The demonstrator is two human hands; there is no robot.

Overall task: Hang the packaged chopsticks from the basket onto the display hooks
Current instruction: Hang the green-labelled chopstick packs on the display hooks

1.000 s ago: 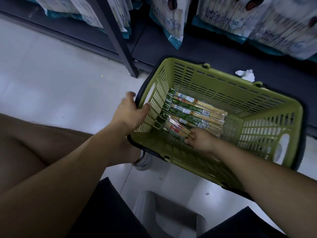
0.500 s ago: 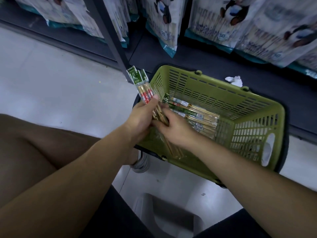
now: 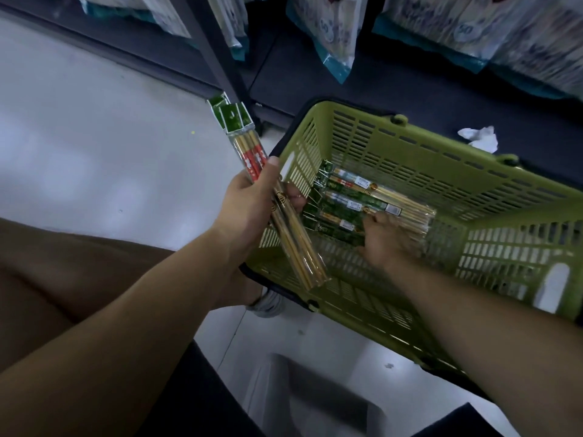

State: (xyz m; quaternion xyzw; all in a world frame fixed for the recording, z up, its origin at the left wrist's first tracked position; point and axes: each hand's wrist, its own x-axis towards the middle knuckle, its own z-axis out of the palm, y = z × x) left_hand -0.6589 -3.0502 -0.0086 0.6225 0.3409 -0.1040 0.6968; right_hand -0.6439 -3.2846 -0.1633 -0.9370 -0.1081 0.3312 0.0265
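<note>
While your left hand [image 3: 249, 200] is clenched round the held packs [image 3: 249, 149], with the thumb across the front and the green cards pointing up and away from you, please note how these things behave. Each pack is light, long and narrow. The chopsticks inside make it stiff along its length, but the clear wrap looks smooth, so I judge that several packs together can slide against each other. The best hold is around the middle, where you have it. For hanging you should pinch near the green card at the top, where the hole for a hook should be; the hole itself I cannot make out. The held packs are above the near-left corner of the basket [image 3: 426, 165], and their lower ends cross over its rim. Your right hand [image 3: 383, 238] is down inside the basket, with its fingers on the packs in the basket [image 3: 350, 203], which lie flat on the bottom with their green ends toward the left wall. Whether it grips one or only touches, the blur does not let me tell. The display hooks are not in view.
</note>
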